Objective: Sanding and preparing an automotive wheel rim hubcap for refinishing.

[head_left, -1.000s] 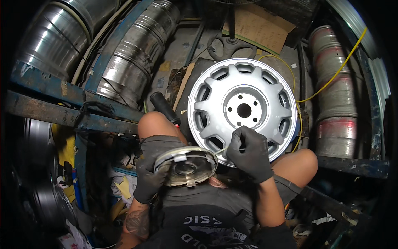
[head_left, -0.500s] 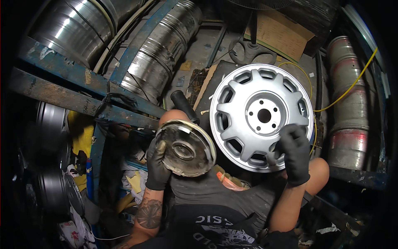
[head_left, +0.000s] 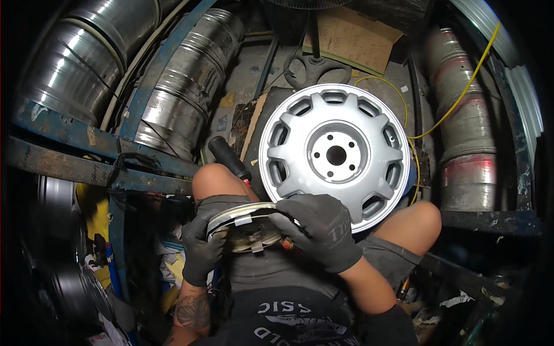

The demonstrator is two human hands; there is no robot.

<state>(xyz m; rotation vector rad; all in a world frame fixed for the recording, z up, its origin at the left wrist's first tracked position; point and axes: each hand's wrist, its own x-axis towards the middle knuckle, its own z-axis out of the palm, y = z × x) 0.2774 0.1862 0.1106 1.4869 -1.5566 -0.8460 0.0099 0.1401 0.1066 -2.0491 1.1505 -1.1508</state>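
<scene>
Low over my lap I hold a round wheel cap (head_left: 254,237), tilted so its dark, hollow back with metal clips partly shows. My left hand (head_left: 201,249), in a dark glove, grips its left rim. Also gloved, my right hand (head_left: 324,232) is closed over the cap's right edge and hides that side of it. Just beyond my hands, a large silver alloy wheel (head_left: 295,139) lies face up between my knees. My right hand covers part of its near rim.
Metal wheel barrels (head_left: 183,86) lie stacked at the left behind a blue metal frame (head_left: 69,132). More barrels (head_left: 470,138) line the right. A black cylindrical thing (head_left: 228,157) rests by my left knee. Behind the wheel are a fan base (head_left: 317,70), cardboard (head_left: 358,37) and a yellow cable (head_left: 456,118).
My right hand has moved left from above the wheel to the cap's right edge. The cap has tipped to a flatter angle. My view has shifted slightly right.
</scene>
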